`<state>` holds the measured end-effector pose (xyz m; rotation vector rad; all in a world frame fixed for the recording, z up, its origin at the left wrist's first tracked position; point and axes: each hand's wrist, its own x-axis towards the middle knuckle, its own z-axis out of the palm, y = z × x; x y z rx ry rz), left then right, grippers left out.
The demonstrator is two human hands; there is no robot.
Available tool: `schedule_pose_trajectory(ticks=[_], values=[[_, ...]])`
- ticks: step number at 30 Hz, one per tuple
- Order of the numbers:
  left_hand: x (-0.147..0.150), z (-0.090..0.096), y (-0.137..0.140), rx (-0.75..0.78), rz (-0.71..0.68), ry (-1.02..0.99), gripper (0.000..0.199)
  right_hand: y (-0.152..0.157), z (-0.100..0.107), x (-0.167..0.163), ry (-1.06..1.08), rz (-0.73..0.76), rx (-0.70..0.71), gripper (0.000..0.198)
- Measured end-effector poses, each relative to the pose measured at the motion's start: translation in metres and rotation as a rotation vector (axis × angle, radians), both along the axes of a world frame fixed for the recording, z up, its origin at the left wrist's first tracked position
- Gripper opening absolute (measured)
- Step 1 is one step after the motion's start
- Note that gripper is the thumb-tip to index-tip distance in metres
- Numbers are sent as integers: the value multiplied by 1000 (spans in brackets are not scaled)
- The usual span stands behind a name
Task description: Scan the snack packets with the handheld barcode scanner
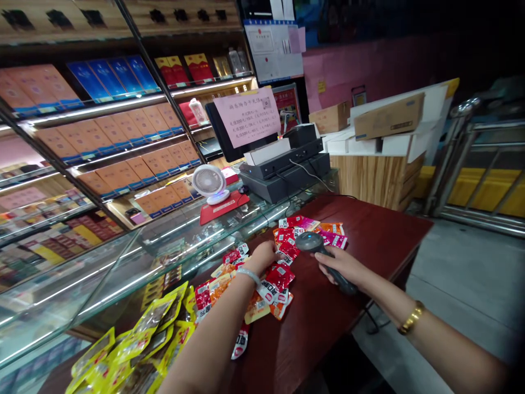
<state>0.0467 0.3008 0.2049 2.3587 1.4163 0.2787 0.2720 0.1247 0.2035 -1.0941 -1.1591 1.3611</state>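
A dark grey handheld barcode scanner (310, 241) is gripped by its handle in my right hand (338, 264), its head over the packets. My left hand (264, 256), with a pale bangle on the wrist, has its fingers closed on the edge of a red snack packet (289, 252). Red, orange and pink snack packets lie loosely heaped around both hands on the dark red table (315, 323). Beyond the scanner head is a purple-pink packet (334, 239). Beside my left forearm lies a pile of yellow snack packets (135, 342), partly hidden by the arm.
A glass display counter (164, 241) runs along the table's left side. On it stand a white fan (209, 181) and a monitor with a pink notice (248, 117), above a black cash drawer (279, 178). Cardboard boxes (389, 116) and a metal railing (476, 164) stand to the right.
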Motion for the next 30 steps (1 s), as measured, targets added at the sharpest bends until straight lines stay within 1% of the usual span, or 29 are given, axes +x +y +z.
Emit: schedule_pose_trajectory(ticks=[3, 6, 10, 14, 17, 19, 21, 22, 24, 26, 28, 30], values=[[-4, 0, -6, 11, 27, -151, 25, -4, 0, 1, 11, -30, -5, 53], [-12, 4, -13, 24, 25, -255, 24, -7, 1, 0, 52, -55, -11, 52], [-22, 12, -24, 72, 5, -284, 23, -8, 8, -8, 104, -49, -9, 51], [-24, 21, -32, 102, -4, -287, 22, -6, 13, -18, 129, -43, 12, 53], [-28, 31, -32, 98, 60, -329, 22, -5, 13, -20, 131, -30, 24, 53], [-40, 42, -28, 133, 136, -336, 22, -5, 12, -18, 117, -33, 39, 50], [-61, 57, -23, 156, 176, -236, 22, -6, 10, -13, 96, -32, 52, 47], [-73, 64, -20, 147, 167, -131, 22, -6, 9, -10, 87, -25, 57, 46], [-94, 79, -15, 67, 120, 151, 19, -6, 5, -5, 74, 1, 59, 45], [-102, 89, -12, 71, 121, 358, 17, -4, 0, -2, 65, 29, 53, 46], [-91, 91, -10, 154, 140, 404, 21, -2, -5, 0, 54, 42, 45, 46], [-62, 84, -7, 210, 108, 351, 27, 0, -9, -1, 41, 46, 37, 45]])
